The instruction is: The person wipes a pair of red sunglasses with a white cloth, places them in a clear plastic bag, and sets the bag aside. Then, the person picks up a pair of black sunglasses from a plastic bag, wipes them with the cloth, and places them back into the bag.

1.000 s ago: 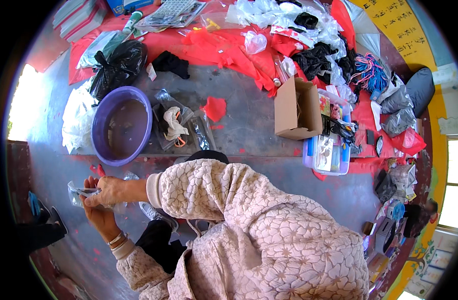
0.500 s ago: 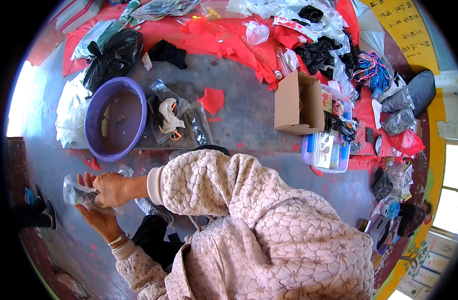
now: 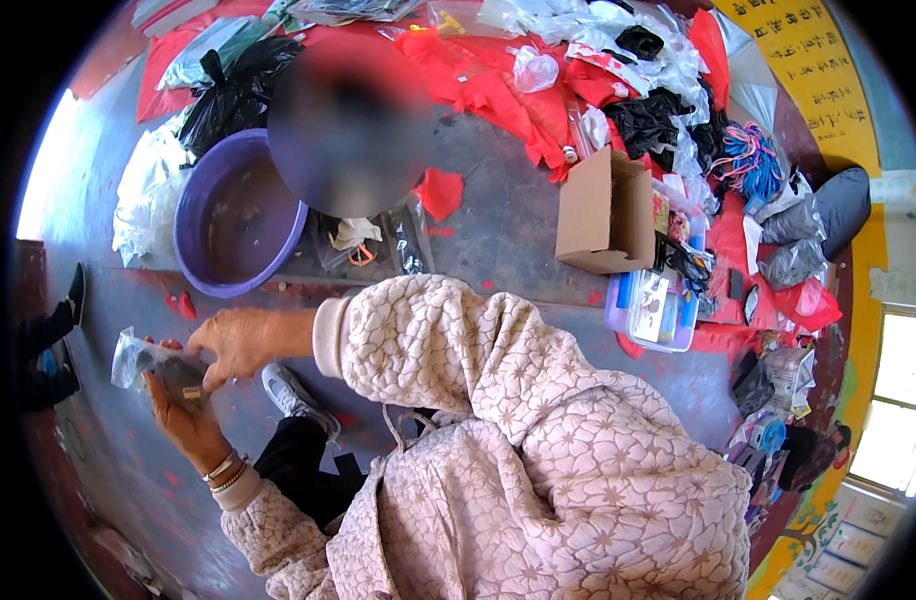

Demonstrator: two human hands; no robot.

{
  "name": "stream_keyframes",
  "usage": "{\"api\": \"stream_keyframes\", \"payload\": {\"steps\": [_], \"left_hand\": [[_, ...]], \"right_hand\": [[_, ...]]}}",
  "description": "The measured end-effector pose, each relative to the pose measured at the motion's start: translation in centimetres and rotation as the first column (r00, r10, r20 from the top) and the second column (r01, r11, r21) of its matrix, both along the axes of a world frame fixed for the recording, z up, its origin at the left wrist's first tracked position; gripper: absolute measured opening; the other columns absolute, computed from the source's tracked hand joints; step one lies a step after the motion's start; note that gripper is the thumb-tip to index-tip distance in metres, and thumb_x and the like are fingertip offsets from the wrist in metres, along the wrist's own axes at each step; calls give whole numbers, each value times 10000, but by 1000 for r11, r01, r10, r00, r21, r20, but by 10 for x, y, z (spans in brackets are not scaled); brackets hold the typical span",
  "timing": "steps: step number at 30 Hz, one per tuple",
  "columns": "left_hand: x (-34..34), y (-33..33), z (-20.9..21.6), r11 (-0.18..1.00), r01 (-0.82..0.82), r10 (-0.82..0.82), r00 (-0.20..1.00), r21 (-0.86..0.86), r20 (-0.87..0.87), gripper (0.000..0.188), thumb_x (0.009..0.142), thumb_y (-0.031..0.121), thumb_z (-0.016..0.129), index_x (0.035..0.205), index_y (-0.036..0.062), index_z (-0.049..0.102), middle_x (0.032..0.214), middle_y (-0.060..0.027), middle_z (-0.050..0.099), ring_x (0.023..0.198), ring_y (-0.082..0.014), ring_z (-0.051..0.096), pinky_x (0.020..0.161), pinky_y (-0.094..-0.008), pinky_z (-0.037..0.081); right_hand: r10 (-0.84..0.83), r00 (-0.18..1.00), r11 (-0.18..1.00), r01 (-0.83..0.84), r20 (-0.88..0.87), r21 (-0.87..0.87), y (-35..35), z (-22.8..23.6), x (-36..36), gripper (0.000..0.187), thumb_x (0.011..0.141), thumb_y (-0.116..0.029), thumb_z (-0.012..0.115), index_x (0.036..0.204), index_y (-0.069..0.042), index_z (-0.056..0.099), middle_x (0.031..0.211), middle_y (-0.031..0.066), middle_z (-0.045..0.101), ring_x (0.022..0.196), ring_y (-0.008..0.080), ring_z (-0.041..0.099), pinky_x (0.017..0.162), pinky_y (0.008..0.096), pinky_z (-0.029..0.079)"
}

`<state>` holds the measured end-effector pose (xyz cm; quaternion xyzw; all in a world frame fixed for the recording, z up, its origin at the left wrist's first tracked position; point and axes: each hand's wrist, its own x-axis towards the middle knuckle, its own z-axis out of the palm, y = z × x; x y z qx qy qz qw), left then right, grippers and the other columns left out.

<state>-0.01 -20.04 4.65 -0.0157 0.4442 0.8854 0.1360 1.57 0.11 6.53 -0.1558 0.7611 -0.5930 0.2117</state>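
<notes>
My left hand (image 3: 186,425), with bands round its wrist, holds a clear plastic bag (image 3: 130,362) with something greyish-dark inside, whose kind I cannot make out. The bag lies across the palm and fingers, and a small pale tag shows near its lower end. Reaching over from the right, my right hand (image 3: 246,343) has thumb and fingers curled at the bag's near side, gripping its edge. Both hands are in front of my body, just below a purple basin (image 3: 186,240). Part of the left fingers is hidden behind the bag.
Beyond the basin lie a black plastic bag (image 3: 240,95) and white plastic bags (image 3: 148,205). A round blur covers part of the floor there. To the right stand an open cardboard box (image 3: 588,212) and a clear bin (image 3: 686,335). Someone's legs (image 3: 48,330) show at far left.
My right hand has moved slightly right and up, uncovering more of the bag and its dark content. A round blurred patch now covers the floor beside the basin. The view has shifted slightly.
</notes>
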Motion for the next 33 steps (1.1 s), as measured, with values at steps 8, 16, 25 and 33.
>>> {"api": "stream_keyframes", "payload": {"steps": [8,16,25,33], "left_hand": [[3,-18,-2,998,-38,36,999,56,34,416,912,236,497,1243,-7,431,1072,-127,568,991,-218,558,880,-365,464],[10,-5,6,992,-29,6,983,123,185,361,906,226,500,1177,-10,479,987,-119,579,913,-217,575,791,-328,496],[14,8,5,992,83,-96,985,92,145,370,914,226,476,1207,2,454,981,-122,582,908,-209,579,797,-329,481],[24,19,15,980,102,-136,971,172,195,263,901,206,507,1105,40,518,958,-79,609,858,-185,604,758,-328,503]], "right_hand": [[-574,818,807,573,37,-144,148,-48,-37,202,753,-181,602,839,-7,659,713,114,653,555,161,610,493,272,476],[-797,593,540,783,-113,309,214,-149,-11,292,810,-302,597,882,-21,632,708,81,631,569,131,595,516,252,470],[-703,603,390,770,-377,505,165,-200,-32,352,680,-198,657,1008,-77,618,936,183,631,876,337,612,758,403,480],[-949,255,159,894,185,-418,243,-110,4,363,757,31,519,1120,40,532,1014,139,603,877,205,609,775,305,495]]}}
